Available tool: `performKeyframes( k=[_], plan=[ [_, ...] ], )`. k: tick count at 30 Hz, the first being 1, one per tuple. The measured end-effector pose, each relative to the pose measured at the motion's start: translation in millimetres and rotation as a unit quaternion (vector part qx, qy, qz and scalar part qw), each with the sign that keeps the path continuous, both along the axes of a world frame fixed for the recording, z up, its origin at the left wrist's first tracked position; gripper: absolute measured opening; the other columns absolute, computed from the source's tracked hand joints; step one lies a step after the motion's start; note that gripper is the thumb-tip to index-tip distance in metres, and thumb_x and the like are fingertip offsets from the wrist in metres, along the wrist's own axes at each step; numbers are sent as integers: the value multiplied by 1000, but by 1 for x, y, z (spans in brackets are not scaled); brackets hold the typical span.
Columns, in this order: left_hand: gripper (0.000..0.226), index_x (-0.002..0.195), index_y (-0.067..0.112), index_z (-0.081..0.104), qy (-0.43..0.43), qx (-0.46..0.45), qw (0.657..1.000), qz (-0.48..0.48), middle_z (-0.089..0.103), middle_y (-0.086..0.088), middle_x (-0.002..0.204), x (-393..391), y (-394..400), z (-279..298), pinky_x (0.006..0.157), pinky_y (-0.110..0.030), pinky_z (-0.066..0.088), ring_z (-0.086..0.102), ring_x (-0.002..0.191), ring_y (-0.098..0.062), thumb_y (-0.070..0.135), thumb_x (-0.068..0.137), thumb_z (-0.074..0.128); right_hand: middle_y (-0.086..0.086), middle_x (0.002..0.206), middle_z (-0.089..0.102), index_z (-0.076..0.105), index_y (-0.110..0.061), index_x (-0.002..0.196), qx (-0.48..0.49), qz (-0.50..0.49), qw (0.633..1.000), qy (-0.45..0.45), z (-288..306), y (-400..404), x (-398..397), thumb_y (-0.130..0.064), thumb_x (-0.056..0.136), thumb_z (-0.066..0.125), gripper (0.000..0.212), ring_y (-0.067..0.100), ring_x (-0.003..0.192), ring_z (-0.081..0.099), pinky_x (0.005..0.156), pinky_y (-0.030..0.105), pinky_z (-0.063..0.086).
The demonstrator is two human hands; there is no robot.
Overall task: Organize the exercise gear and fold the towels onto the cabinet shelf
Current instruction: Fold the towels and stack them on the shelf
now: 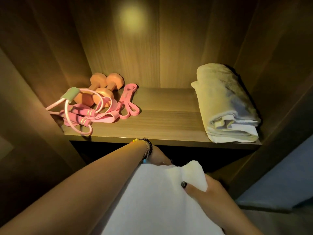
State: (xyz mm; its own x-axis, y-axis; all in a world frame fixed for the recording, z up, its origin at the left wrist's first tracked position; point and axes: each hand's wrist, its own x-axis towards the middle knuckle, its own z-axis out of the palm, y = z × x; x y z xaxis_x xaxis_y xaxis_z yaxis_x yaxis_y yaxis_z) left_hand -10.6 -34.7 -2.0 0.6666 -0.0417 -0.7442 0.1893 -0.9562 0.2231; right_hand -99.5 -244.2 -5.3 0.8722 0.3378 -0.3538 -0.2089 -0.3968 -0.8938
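A white towel [157,200] hangs in front of me below the shelf edge. My right hand [205,189] pinches its upper right corner, thumb on top. My left hand [159,157], with bead bracelets at the wrist, reaches behind the towel's top edge; its fingers are hidden. On the wooden cabinet shelf [166,116] a folded towel [227,106] lies at the right. At the left sit two orange dumbbells [101,89], a pink jump rope [81,114] and pink resistance bands [128,102] in a loose pile.
The cabinet's side walls close in the shelf left and right, and a wood back panel [135,48] stands behind. A dark opening lies under the shelf. A blue-grey surface [288,180] shows at the lower right.
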Motion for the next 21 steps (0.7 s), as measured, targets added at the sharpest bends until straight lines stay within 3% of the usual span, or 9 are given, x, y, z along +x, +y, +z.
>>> performKeyframes(
  k=[3,6,8,12,14,18,21],
  plan=[
    [60,133,27,55,-14,-21,1000,-1,58,4,132,1,7,-6,107,-38,40,54,120,-19,63,84,55,-14,103,69,59,-38,103,38,-17,998,35,-1,1,3,-39,83,67,21,8,96,64,78,27,51],
    [33,102,27,65,-118,-111,986,51,67,8,98,0,18,-4,84,-29,52,63,91,-12,51,80,69,-11,97,74,62,-33,109,90,-47,992,76,-3,3,1,-37,82,68,28,11,92,69,77,30,53],
    [12,86,27,63,-201,-208,953,87,65,10,81,-7,22,2,67,-22,50,61,74,-7,36,84,71,-9,96,75,63,-30,110,126,-59,985,97,-4,2,-3,-37,77,71,34,12,89,71,73,29,54],
    [16,85,13,58,-280,-323,895,125,62,0,71,-30,24,15,59,-25,46,55,60,-14,25,88,69,-2,101,74,62,-27,115,185,-69,976,94,-1,0,-12,-37,66,72,50,19,93,71,79,38,55],
    [17,85,13,55,-292,-355,877,140,58,4,57,-43,23,22,47,-19,40,49,46,-11,23,89,67,-1,105,74,62,-29,114,212,-49,972,90,6,0,-15,-40,63,75,54,20,95,71,79,38,56],
    [19,84,14,50,-303,-435,825,193,46,4,46,-64,22,42,35,-16,30,35,33,-10,21,89,68,-5,106,73,66,-36,110,208,-20,977,28,28,2,-16,-42,70,79,42,18,97,70,80,38,57],
    [20,79,18,52,-349,-484,773,216,44,2,44,-77,22,65,34,-15,28,33,30,-10,18,86,71,-3,104,73,68,-40,104,193,16,979,-63,58,5,-13,-30,79,72,27,19,97,70,83,39,58]
  ],
)
